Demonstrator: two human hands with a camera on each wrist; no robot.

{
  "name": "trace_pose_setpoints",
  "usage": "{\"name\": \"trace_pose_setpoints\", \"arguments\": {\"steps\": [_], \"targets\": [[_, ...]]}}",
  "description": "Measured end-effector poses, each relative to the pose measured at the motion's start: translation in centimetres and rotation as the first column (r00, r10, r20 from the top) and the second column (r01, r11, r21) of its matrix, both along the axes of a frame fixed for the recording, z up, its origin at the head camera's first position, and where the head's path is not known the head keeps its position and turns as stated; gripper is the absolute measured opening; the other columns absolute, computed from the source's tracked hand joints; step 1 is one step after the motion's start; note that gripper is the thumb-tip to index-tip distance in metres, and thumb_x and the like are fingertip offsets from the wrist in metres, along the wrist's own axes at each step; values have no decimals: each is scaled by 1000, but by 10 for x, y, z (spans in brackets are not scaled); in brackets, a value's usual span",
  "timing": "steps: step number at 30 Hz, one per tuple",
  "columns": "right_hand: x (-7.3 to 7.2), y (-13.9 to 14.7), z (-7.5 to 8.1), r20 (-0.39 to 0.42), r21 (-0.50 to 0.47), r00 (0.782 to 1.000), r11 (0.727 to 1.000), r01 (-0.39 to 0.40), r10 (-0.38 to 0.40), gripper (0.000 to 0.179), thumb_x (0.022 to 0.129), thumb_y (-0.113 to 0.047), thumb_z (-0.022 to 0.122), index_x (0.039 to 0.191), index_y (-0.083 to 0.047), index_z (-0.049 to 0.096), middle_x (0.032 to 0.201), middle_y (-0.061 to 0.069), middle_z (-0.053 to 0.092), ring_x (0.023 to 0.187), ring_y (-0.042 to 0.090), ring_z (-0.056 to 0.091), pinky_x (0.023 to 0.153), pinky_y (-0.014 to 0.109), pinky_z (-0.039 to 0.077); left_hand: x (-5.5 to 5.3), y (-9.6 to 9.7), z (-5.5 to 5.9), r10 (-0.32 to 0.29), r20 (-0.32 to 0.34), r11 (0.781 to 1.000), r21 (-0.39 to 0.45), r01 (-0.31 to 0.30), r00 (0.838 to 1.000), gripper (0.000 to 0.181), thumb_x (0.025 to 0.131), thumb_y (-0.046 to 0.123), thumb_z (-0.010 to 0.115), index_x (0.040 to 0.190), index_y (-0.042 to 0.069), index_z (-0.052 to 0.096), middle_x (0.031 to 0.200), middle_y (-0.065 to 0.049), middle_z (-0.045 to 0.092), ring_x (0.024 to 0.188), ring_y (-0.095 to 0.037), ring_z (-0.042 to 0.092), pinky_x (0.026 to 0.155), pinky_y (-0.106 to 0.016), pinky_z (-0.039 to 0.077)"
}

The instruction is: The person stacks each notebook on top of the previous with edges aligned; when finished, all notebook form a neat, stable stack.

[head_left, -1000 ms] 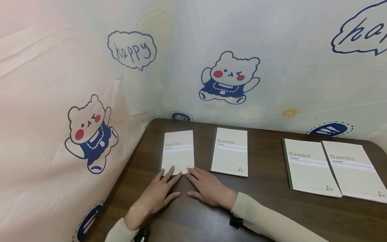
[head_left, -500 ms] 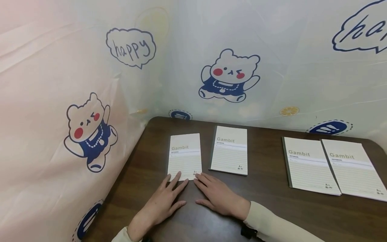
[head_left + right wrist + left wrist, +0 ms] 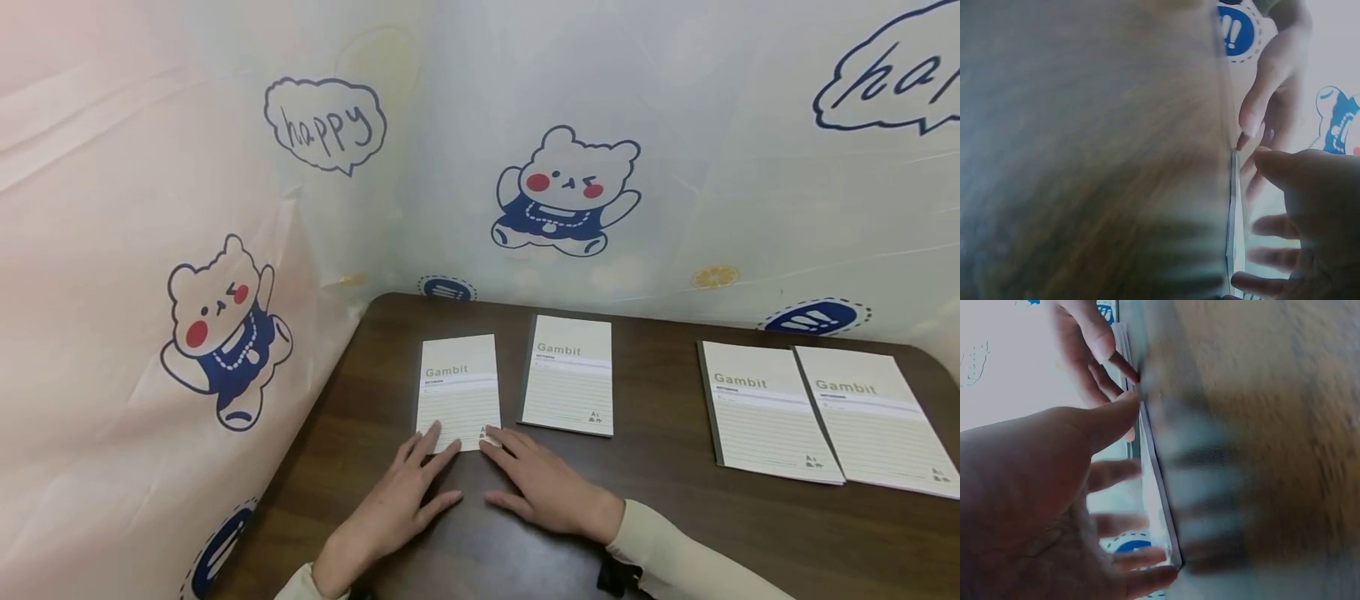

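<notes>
Your left hand (image 3: 401, 496) lies flat on the table (image 3: 675, 517) with its fingers straight and spread, and the fingertips (image 3: 433, 433) rest on the near edge of the leftmost notebook (image 3: 458, 390). Your right hand (image 3: 543, 483) is flat too, fingers stretched out and close together, and its fingertips (image 3: 491, 435) touch the notebook's near right corner. Neither hand curls round anything; both only press on the cover. In the left wrist view, which is blurred, your fingers (image 3: 1116, 469) reach over the notebook's thin edge (image 3: 1159, 487), and the right wrist view shows the same edge (image 3: 1235, 219) running past your thumb (image 3: 1275, 169).

The notebook lies closed and flat, cover up, its long axis running away from you and its printed title at the far end. It sits just beyond both sets of fingertips, ahead of the gap between your hands.

Just right of your right fingertips lies a second notebook (image 3: 568, 375), close beside the first but not touching it. Well off to the right of your right hand, two more notebooks (image 3: 825, 417) lie side by side, touching.
</notes>
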State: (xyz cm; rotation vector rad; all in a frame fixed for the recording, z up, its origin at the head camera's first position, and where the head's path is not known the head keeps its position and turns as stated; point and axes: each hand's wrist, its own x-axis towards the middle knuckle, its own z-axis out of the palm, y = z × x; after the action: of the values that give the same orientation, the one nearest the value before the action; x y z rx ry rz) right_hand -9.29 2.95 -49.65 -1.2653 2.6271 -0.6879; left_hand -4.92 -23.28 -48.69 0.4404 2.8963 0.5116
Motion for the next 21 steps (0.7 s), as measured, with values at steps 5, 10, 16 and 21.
{"name": "trace_pose_setpoints", "arguments": {"steps": [5, 10, 16, 21], "targets": [[-1, 0, -1, 190, -160, 979, 982, 103, -72, 76, 106, -51, 54, 164, -7, 31, 172, 18, 25, 159, 33, 30, 123, 54, 38, -8, -2, -2, 155, -15, 980, 125, -152, 988, 75, 99, 43, 70, 163, 20, 38, 168, -28, 28, 150, -51, 38, 112, -68, 43], [0, -6, 3, 366, -272, 919, 928, 254, -144, 82, 104, -49, 60, 165, -6, 26, 172, 18, 26, 159, 32, 29, 126, 56, 33, -17, -5, -3, 296, -24, 915, 293, -276, 955, 76, 100, 37, 72, 162, 9, 38, 161, -30, 42, 146, -49, 46, 114, -66, 43], [3, -14, 5, 562, -361, 815, 846, 392, -138, 81, 103, -38, 66, 164, -2, 27, 164, 24, 39, 146, 37, 50, 108, 46, 54, -23, -8, 2, 387, 47, 818, 444, -366, 921, 71, 102, 32, 69, 158, 1, 39, 153, -26, 54, 135, -42, 60, 104, -56, 54], [6, -22, 11, 724, -378, 676, 743, 553, -135, 82, 98, -26, 73, 162, 0, 30, 165, 26, 37, 150, 44, 43, 115, 53, 46, -27, -12, 9, 422, 241, 673, 563, -480, 874, 68, 103, 32, 67, 159, 4, 38, 154, -29, 51, 141, -45, 53, 111, -58, 49]]}}
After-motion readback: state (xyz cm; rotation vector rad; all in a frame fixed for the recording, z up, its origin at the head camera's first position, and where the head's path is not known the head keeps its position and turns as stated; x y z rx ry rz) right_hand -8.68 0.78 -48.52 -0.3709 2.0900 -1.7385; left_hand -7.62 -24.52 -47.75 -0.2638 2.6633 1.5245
